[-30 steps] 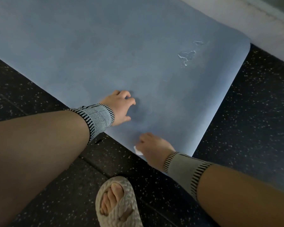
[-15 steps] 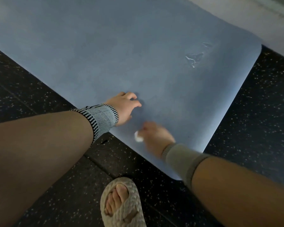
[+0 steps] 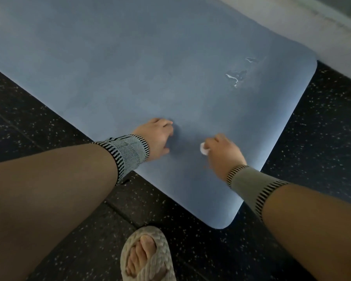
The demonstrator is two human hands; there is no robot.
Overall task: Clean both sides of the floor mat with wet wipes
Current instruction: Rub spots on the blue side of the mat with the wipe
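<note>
The floor (image 3: 322, 122) was dark and speckled, and a blue mat (image 3: 130, 57) lay flat across it, one rounded corner near the person's foot. The left hand (image 3: 157, 136) rested on the mat close to its near edge, fingers bent with the tips pressing down, holding nothing. Just beside it to the right, the right hand (image 3: 221, 152) was curled round a small white wipe (image 3: 203, 148), bunched up and pressed against the mat. Both wrists wore striped knit bands (image 3: 128, 153). Farther out on the mat, toward its far corner, sat a scuffed patch (image 3: 236, 76) with pale streaks. A foot in a woven sandal (image 3: 148, 258) stood on the floor just off the mat's near corner. A pale ledge (image 3: 292, 23) ran behind the mat.
</note>
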